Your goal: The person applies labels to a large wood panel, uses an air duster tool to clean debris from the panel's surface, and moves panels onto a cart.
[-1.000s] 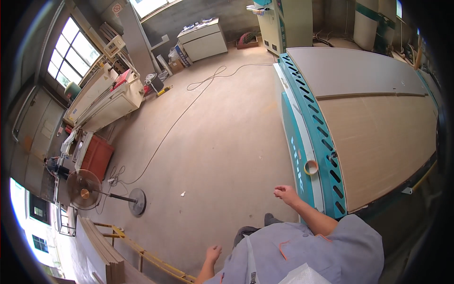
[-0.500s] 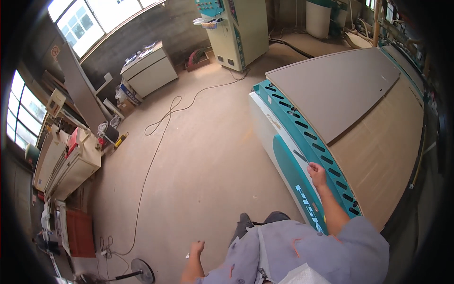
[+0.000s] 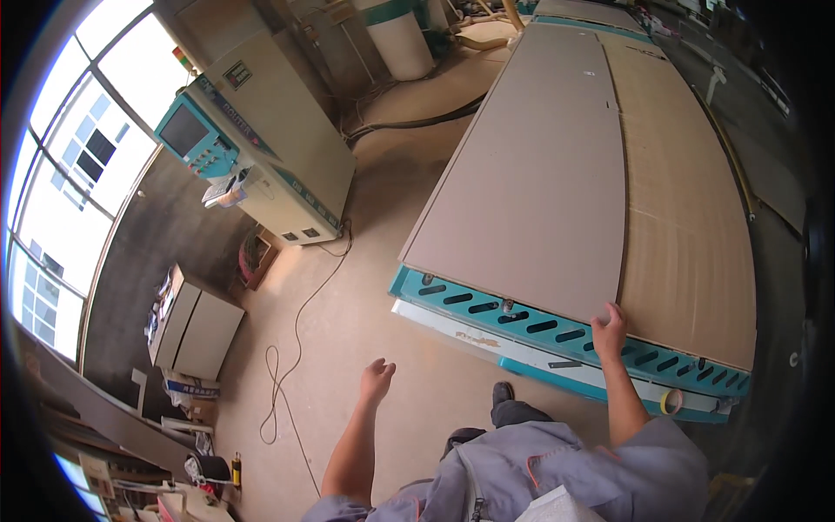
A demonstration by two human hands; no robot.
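Right hand (image 3: 609,328) gripping grey board (image 3: 539,174) near edge (teal table (image 3: 452,296) beneath), left hand (image 3: 377,380) open, well apart

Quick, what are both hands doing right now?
Left hand: open, empty, held out above the floor.
Right hand: fingers on the near edge of the grey board; a real grip cannot be told.

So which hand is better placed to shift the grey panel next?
Right. The right hand already rests on the near edge of the grey panel on the teal machine bed. The left hand hangs open over the floor, apart from the bed, touching nothing.
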